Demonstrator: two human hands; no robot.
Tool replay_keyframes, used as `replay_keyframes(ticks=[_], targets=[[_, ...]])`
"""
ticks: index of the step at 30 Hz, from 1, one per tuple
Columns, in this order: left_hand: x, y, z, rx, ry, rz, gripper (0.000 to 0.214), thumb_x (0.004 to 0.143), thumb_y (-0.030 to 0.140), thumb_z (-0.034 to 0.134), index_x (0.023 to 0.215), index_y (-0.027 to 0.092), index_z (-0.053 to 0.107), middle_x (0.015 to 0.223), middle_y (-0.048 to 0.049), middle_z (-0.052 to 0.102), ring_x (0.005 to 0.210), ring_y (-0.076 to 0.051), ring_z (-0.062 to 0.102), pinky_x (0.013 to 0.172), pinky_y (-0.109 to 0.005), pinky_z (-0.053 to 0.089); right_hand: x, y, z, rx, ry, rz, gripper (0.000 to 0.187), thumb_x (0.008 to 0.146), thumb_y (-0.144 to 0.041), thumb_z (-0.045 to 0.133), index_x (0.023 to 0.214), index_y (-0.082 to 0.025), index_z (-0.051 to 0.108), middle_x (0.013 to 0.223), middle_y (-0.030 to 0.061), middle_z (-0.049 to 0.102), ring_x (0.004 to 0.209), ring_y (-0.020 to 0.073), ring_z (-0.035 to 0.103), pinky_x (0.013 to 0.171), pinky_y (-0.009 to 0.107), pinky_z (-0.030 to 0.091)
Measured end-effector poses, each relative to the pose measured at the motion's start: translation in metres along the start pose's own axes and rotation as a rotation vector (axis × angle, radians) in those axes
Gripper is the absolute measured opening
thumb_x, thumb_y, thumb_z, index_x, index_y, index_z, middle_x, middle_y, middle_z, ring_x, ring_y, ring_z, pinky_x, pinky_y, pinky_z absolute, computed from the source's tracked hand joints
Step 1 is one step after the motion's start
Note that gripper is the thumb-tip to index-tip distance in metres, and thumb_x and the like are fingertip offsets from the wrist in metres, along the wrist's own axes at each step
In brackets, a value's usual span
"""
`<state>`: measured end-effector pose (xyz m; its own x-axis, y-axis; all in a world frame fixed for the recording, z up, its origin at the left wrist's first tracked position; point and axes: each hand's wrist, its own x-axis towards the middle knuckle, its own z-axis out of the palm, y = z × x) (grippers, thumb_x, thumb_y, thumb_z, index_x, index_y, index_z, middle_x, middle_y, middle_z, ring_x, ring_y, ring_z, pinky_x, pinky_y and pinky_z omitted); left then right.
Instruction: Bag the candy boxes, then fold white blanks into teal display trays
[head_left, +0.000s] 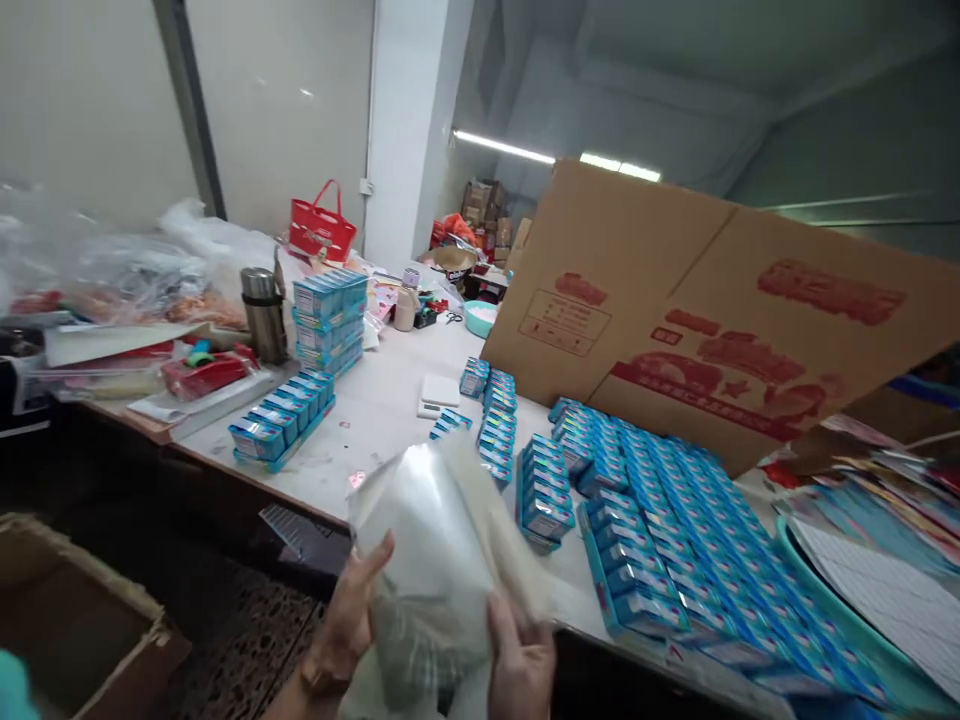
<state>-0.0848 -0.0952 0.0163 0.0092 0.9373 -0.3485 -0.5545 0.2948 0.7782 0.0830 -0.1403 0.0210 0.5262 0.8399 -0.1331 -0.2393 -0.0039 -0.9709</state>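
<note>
My left hand (352,600) grips the left side of a bundle of clear plastic bags (427,540), its thumb lying on top. On the other side, my right hand (519,655) holds the same bundle, fingers wrapped under it. The bags are held over the table's front edge, and their right part is bent and blurred. Just beyond them stand rows of small blue boxes (547,490) in trays. A larger block of blue boxes (675,530) fills the right side of the table.
A large printed cardboard sheet (675,330) leans behind the boxes. At the left are stacked blue boxes (330,315), a steel thermos (262,310) and a tape dispenser (210,370). A white scale (439,395) lies mid-table. An open carton (82,640) sits at lower left.
</note>
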Motion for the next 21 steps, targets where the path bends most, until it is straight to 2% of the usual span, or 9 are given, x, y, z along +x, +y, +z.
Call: replay_keyframes(ticks=[2,6,8,10,12,15,17,18,21], targets=[[0.012,0.023,-0.029,0.022,0.116,0.013,0.066,0.066,0.047,0.07,0.124,0.024,0.048,0.1,-0.0059,0.069,0.082,-0.026,0.068,0.069,-0.04,0.055,-0.015,0.03,0.027,0.025,-0.11,0.08,0.035,0.067,-0.046,0.072,0.086,-0.017,0.07,0.091,0.008,0.072,0.102,0.0293,0.062,0.089,0.039,0.049],[0.056,0.084,-0.072,0.186,0.035,0.077,0.058,0.067,0.042,0.072,0.118,0.022,0.053,0.094,-0.0051,0.07,0.071,-0.021,0.067,0.065,-0.035,0.055,-0.023,0.063,0.086,0.124,-0.25,0.216,0.041,0.07,-0.045,0.07,0.102,-0.019,0.065,0.098,0.0055,0.07,0.104,0.0265,0.061,0.089,0.037,0.049],[0.094,0.11,-0.085,0.331,0.017,0.1,0.056,0.064,0.043,0.072,0.112,0.019,0.056,0.09,-0.0055,0.07,0.068,-0.019,0.066,0.063,-0.033,0.054,-0.016,0.075,0.12,0.118,-0.27,0.256,0.042,0.069,-0.047,0.069,0.1,-0.02,0.063,0.097,0.0061,0.069,0.096,0.0253,0.063,0.078,0.034,0.053],[0.139,0.127,-0.092,0.612,0.021,0.106,0.05,0.066,0.043,0.068,0.107,0.016,0.058,0.084,-0.0059,0.069,0.068,-0.019,0.065,0.062,-0.031,0.053,-0.004,0.086,0.148,0.091,-0.271,0.353,0.042,0.067,-0.051,0.069,0.096,-0.021,0.061,0.096,0.0065,0.068,0.085,0.0227,0.065,0.063,0.03,0.053],[0.183,0.133,-0.096,0.951,0.02,0.092,0.038,0.068,0.037,0.063,0.098,0.014,0.06,0.075,-0.0044,0.067,0.067,-0.02,0.064,0.061,-0.03,0.051,0.007,0.094,0.16,0.054,-0.337,0.524,0.044,0.065,-0.052,0.07,0.093,-0.02,0.058,0.095,0.0061,0.067,0.073,0.0183,0.065,0.051,0.025,0.049],[0.23,0.131,-0.101,1.233,0.026,0.087,0.024,0.065,0.026,0.06,0.086,0.014,0.062,0.069,-0.0042,0.065,0.073,-0.023,0.064,0.067,-0.032,0.049,0.025,0.095,0.138,-0.022,-0.631,0.698,0.047,0.067,-0.053,0.069,0.096,-0.017,0.058,0.088,0.0076,0.069,0.059,0.014,0.063,0.044,0.02,0.04],[0.245,0.131,-0.106,1.319,0.06,0.116,0.03,0.064,0.022,0.059,0.093,0.012,0.061,0.082,-0.0093,0.066,0.088,-0.028,0.063,0.077,-0.038,0.048,0.04,0.087,0.102,-0.107,-0.693,0.585,0.048,0.068,-0.054,0.068,0.097,-0.015,0.06,0.081,0.0086,0.07,0.056,0.0144,0.062,0.048,0.022,0.042],[0.248,0.132,-0.107,1.362,0.082,0.13,0.039,0.064,0.021,0.058,0.101,0.01,0.059,0.094,-0.0135,0.066,0.097,-0.031,0.06,0.084,-0.041,0.045,0.05,0.08,0.081,-0.156,-0.601,0.452,0.047,0.069,-0.053,0.067,0.096,-0.015,0.062,0.08,0.0085,0.07,0.059,0.0154,0.062,0.054,0.025,0.046],[0.243,0.135,-0.103,1.47,0.207,0.314,0.068,0.068,0.026,0.059,0.129,0.005,0.04,0.127,-0.0253,0.049,0.121,-0.038,0.044,0.098,-0.051,0.035,0.083,0.053,0.02,-0.333,-0.044,0.01,0.044,0.072,-0.05,0.065,0.1,-0.016,0.063,0.095,0.0094,0.068,0.085,0.0222,0.063,0.077,0.033,0.048]])
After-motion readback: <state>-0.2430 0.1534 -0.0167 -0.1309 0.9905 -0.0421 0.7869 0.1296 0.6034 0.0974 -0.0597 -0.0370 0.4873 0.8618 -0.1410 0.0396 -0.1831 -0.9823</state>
